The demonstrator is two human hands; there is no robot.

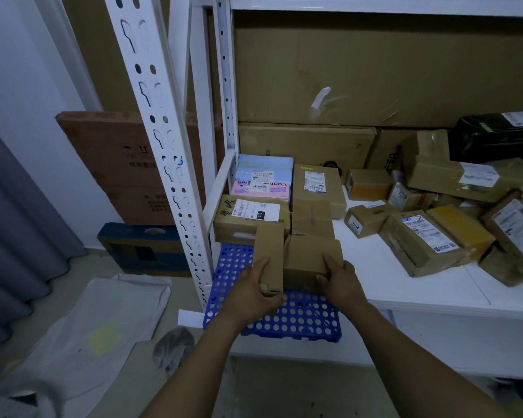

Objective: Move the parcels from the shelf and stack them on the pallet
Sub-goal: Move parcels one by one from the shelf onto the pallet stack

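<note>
Left of the pallet (299, 319), flat cartons (124, 164) lean against the wall behind the white slotted post (163, 146). The post stands at the pallet's left edge and will likely crowd any elbow swinging that way.

On the pallet's near left, the left hand (254, 292) grips the lower end of a narrow parcel (269, 254) that stands on end, with the thumb across its front. Touching it on the right, the wide parcel (311, 260) is held by the right hand (340, 282), fingers over the top edge and thumb on the near face. Both are plain taped cardboard. They look stiff and light and are probably a little slick where the tape runs, so a hold across opposite faces near a corner should serve better than a pinch at the flap. The narrow one looks ready to tip if let go upright.

At the pallet's back a labelled box (248, 220), a pink packet (261, 188) and a blue packet (264, 167) are stacked, leaving only the perforated front free.

Right of the pallet, on the white shelf (420, 292), lies a loose heap of parcels (420, 236) with a black wrapped parcel (492, 137) at the far back. Several overlap, so lifting one may shift its neighbours.
</note>
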